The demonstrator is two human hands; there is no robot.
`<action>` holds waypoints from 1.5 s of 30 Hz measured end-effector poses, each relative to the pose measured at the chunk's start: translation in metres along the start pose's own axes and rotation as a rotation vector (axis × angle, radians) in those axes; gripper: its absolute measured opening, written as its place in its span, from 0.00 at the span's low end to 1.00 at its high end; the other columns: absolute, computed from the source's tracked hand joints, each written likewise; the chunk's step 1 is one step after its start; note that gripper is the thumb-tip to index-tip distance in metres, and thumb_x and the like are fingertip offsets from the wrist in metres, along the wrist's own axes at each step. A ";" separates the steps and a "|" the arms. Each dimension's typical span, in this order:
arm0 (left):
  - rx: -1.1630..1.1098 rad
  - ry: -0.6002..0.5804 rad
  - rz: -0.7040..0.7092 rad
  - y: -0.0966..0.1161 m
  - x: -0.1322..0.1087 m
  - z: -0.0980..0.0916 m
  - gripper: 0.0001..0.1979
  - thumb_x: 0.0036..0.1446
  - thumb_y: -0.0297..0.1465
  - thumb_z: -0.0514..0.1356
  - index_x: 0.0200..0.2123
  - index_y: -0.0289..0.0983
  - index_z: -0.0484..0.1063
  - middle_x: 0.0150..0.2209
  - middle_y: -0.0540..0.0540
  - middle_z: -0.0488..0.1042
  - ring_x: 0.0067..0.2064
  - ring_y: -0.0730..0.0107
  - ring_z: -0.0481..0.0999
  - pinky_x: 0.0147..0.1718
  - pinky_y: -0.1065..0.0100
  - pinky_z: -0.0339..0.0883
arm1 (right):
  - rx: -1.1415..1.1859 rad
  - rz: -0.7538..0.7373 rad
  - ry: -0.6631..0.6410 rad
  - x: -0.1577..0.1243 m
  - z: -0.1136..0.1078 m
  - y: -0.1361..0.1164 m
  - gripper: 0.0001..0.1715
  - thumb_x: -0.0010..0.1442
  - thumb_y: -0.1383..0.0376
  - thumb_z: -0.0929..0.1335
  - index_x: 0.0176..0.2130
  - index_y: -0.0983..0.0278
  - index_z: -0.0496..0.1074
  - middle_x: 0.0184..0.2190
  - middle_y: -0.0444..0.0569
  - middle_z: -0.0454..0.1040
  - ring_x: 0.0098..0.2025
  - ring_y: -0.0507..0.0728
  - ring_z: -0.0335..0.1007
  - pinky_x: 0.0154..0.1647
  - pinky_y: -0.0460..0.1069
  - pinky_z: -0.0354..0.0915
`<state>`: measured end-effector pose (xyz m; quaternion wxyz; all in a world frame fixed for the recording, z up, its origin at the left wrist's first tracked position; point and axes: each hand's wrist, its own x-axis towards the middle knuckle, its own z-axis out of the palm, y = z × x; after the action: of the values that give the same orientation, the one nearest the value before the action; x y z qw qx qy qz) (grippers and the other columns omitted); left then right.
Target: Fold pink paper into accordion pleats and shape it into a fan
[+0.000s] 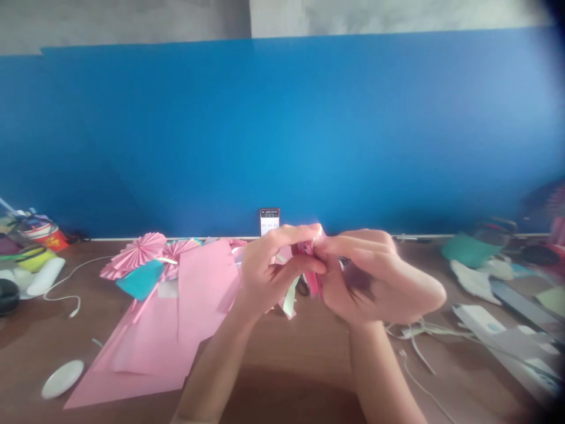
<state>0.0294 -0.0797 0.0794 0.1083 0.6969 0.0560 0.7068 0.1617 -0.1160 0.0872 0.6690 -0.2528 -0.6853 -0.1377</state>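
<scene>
Head view shows a small bright-pink paper piece [313, 282] above the table [304, 359], largely hidden by the left hand [269, 262] and right hand [375, 282], both pinching it with fingertips together, pink sheets [205, 282] and paper fans [143, 253] lying leftward, the phone [269, 221] behind partly covered.

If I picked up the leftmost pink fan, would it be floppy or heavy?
The fan is probably very light, since it looks like folded paper. It's likely stiffer along its folds than across them, because the pleats run out like ribs. It could squash easily if pressed hard, since it seems to be just thin pleats.
</scene>
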 end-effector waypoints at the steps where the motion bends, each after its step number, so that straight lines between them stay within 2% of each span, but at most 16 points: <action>1: -0.002 -0.002 -0.005 0.000 0.000 0.000 0.24 0.50 0.27 0.72 0.51 0.44 0.76 0.42 0.51 0.83 0.36 0.71 0.83 0.33 0.72 0.79 | 0.003 0.005 -0.006 0.000 0.000 0.000 0.10 0.63 0.70 0.64 0.40 0.56 0.71 0.20 0.45 0.75 0.30 0.58 0.78 0.30 0.53 0.76; 7: 0.063 -0.023 -0.024 0.002 0.000 0.001 0.20 0.53 0.34 0.70 0.50 0.45 0.77 0.41 0.49 0.83 0.37 0.68 0.83 0.32 0.70 0.78 | -0.006 0.023 -0.018 0.000 -0.002 0.002 0.10 0.62 0.70 0.64 0.39 0.56 0.72 0.20 0.43 0.76 0.28 0.57 0.77 0.30 0.54 0.76; 11: 0.099 -0.040 -0.043 0.001 0.000 0.000 0.18 0.54 0.37 0.69 0.48 0.44 0.77 0.39 0.48 0.83 0.35 0.68 0.82 0.30 0.69 0.77 | -0.039 -0.051 0.027 0.004 -0.002 0.000 0.13 0.59 0.74 0.67 0.39 0.55 0.72 0.22 0.43 0.76 0.28 0.57 0.78 0.27 0.52 0.74; 15: 0.059 -0.016 0.006 0.001 0.001 0.001 0.19 0.54 0.34 0.69 0.50 0.43 0.77 0.39 0.48 0.83 0.35 0.70 0.82 0.30 0.72 0.76 | -0.057 -0.082 0.044 0.003 0.000 -0.002 0.17 0.60 0.75 0.67 0.43 0.54 0.70 0.25 0.42 0.78 0.29 0.56 0.77 0.27 0.50 0.73; 20: 0.065 -0.017 0.003 0.001 0.002 -0.001 0.21 0.51 0.30 0.71 0.50 0.42 0.76 0.39 0.49 0.83 0.35 0.70 0.82 0.30 0.73 0.76 | -0.016 -0.087 0.022 -0.002 0.002 0.000 0.25 0.62 0.74 0.65 0.53 0.51 0.64 0.30 0.43 0.79 0.31 0.56 0.78 0.31 0.51 0.73; 22: 0.067 -0.019 -0.008 0.001 0.003 -0.001 0.21 0.51 0.31 0.72 0.50 0.43 0.76 0.39 0.50 0.83 0.35 0.69 0.82 0.30 0.72 0.76 | -0.012 -0.086 -0.009 -0.001 0.002 0.000 0.23 0.62 0.73 0.66 0.53 0.52 0.65 0.29 0.44 0.79 0.31 0.56 0.78 0.31 0.52 0.73; 26: 0.047 -0.018 -0.001 0.002 0.003 -0.001 0.22 0.51 0.30 0.71 0.51 0.44 0.76 0.40 0.49 0.83 0.36 0.70 0.82 0.31 0.72 0.76 | -0.010 -0.004 -0.080 0.001 -0.001 -0.001 0.14 0.63 0.71 0.65 0.46 0.55 0.70 0.24 0.45 0.77 0.30 0.58 0.77 0.31 0.54 0.73; 30: 0.021 -0.024 -0.024 0.002 0.003 -0.001 0.23 0.51 0.28 0.71 0.51 0.45 0.76 0.40 0.49 0.83 0.36 0.71 0.82 0.32 0.73 0.76 | -0.008 0.011 -0.131 0.002 -0.003 0.000 0.12 0.64 0.70 0.65 0.45 0.55 0.71 0.24 0.46 0.77 0.30 0.58 0.77 0.31 0.55 0.74; 37: 0.001 -0.053 -0.030 0.004 0.005 -0.001 0.22 0.52 0.29 0.71 0.51 0.44 0.77 0.41 0.50 0.83 0.37 0.72 0.82 0.33 0.74 0.76 | -0.052 -0.061 0.030 0.000 0.000 -0.001 0.13 0.62 0.72 0.66 0.43 0.54 0.71 0.27 0.46 0.78 0.30 0.57 0.76 0.28 0.54 0.72; 45: -0.035 -0.049 -0.065 0.004 0.006 0.002 0.19 0.53 0.33 0.70 0.49 0.44 0.77 0.37 0.50 0.83 0.34 0.74 0.81 0.31 0.75 0.74 | -0.028 -0.041 0.004 0.000 0.000 0.000 0.15 0.62 0.73 0.66 0.44 0.53 0.69 0.27 0.46 0.77 0.32 0.59 0.77 0.31 0.55 0.72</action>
<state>0.0313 -0.0823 0.0861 0.1449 0.7096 0.0636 0.6866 0.1623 -0.1157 0.0873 0.6638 -0.2476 -0.6870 -0.1614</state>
